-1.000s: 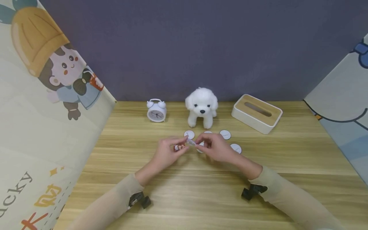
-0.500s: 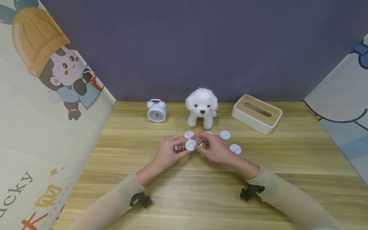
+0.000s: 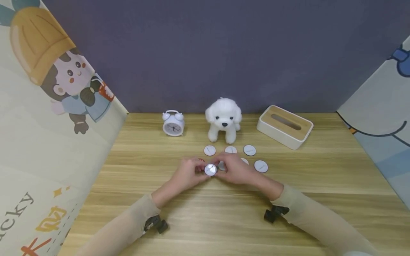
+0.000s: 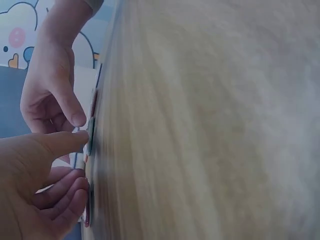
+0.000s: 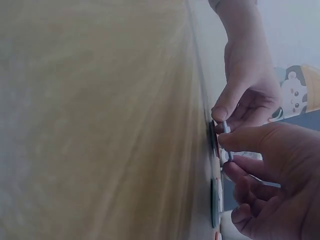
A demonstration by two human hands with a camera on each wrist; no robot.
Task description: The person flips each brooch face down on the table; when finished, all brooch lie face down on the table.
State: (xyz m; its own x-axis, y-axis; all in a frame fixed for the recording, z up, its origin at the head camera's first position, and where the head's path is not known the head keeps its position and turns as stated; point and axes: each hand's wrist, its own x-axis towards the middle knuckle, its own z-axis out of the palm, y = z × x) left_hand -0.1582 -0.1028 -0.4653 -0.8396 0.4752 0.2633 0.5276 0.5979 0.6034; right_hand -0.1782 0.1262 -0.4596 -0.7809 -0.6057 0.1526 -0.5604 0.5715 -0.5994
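Between my two hands is a small round white disc (image 3: 210, 170) with a shiny face and a thin rim. My left hand (image 3: 189, 173) pinches its left side between thumb and fingers. Thumb and fingers of my right hand (image 3: 238, 169) hold the opposite side. In the right wrist view the held disc (image 5: 227, 140) shows edge-on, close over the table. A red-patterned disc (image 3: 201, 160) peeks out behind my left fingers. Another pale disc (image 3: 221, 165) is partly covered by my right hand.
Several white discs with a line of print, such as one disc (image 3: 261, 166) at the right, lie on the wooden table (image 3: 205, 220). Behind them stand a white alarm clock (image 3: 173, 123), a white plush dog (image 3: 224, 121) and a tissue box (image 3: 285, 127) with a wooden lid.
The held disc has turned from nearly edge-on to face up and come slightly nearer the body, both hands with it. More of the discs behind the right hand now show.
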